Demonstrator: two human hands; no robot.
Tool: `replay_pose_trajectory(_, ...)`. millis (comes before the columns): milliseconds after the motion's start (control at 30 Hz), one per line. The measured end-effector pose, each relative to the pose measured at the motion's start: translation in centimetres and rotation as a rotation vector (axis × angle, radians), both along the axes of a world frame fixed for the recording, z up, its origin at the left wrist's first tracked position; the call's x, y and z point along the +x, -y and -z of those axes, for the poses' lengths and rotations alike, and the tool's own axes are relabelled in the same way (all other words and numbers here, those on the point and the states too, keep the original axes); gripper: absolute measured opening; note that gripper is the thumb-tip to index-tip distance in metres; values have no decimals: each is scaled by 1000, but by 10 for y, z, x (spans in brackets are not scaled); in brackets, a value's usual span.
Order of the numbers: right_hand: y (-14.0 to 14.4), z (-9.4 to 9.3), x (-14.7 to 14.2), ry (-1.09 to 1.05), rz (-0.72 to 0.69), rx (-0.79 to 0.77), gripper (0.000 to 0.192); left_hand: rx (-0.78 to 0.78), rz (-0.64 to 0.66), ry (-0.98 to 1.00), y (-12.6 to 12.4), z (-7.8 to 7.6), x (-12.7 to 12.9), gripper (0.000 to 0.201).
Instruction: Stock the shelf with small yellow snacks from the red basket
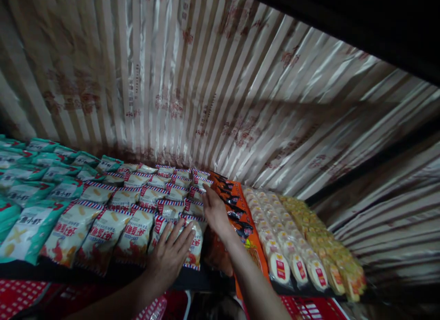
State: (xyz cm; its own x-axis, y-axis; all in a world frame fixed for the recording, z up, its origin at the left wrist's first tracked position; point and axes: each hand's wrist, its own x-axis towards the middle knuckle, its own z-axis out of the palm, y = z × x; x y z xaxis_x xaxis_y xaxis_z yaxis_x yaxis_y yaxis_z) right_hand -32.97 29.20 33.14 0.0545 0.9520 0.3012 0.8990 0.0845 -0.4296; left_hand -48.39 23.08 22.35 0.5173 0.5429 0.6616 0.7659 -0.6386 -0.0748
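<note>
My left hand (170,256) lies flat, fingers spread and released, on the front white snack bag (192,242) at lower centre of the frame, palm resting on it without gripping. My right hand (216,212) reaches further back along the right edge of the white bags (137,210), fingers extended, touching the bags where they meet the orange packs (240,214); whether they grasp anything I cannot tell. The white bags lie in overlapping rows on the shelf (192,278), centre left. Green bags (30,191) fill the left edge. Right of the orange packs run a row of pale round packs (282,242) and a yellow row (326,237). Striped plastic sheeting (220,81) covers the upper frame. Red baskets (20,297) show below the shelf.
</note>
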Motion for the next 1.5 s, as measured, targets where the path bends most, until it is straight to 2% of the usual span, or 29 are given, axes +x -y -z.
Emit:
replay_pose_trajectory(100, -37, -23, 9, 470, -37, -275, 35, 31, 14, -36, 2, 2, -1, 45)
replay_pose_trajectory(200, -57, -26, 9, 670, -27, -391, 30, 49, 28, -44, 2, 2, -1, 40)
replay_pose_trajectory(367, -73, -10, 1, 690, -51, -417, 31, -3, 70, -19, 0, -2, -3, 42)
replay_pose_trajectory(567, -84, 4, 2, 664, -75, -364, 31, -54, 84, -49, 0, -2, -5, 47)
replay_pose_trajectory(767, -92, -3, 20, 629, -49, -310, 32, -31, 77, -43, -1, 0, -5, 47)
replay_pose_trajectory(967, -124, -15, 35, 668, -3, -379, 40, -22, 59, -31, -1, 2, -2, 46)
replay_pose_trajectory(1267, -147, -6, 31, 696, -55, -457, 34, -1, 60, -42, -2, 4, -2, 46)
replay_pose_trajectory(1500, -156, 1, 22, 689, -93, -445, 35, 1, 66, -33, -3, 3, -4, 46)
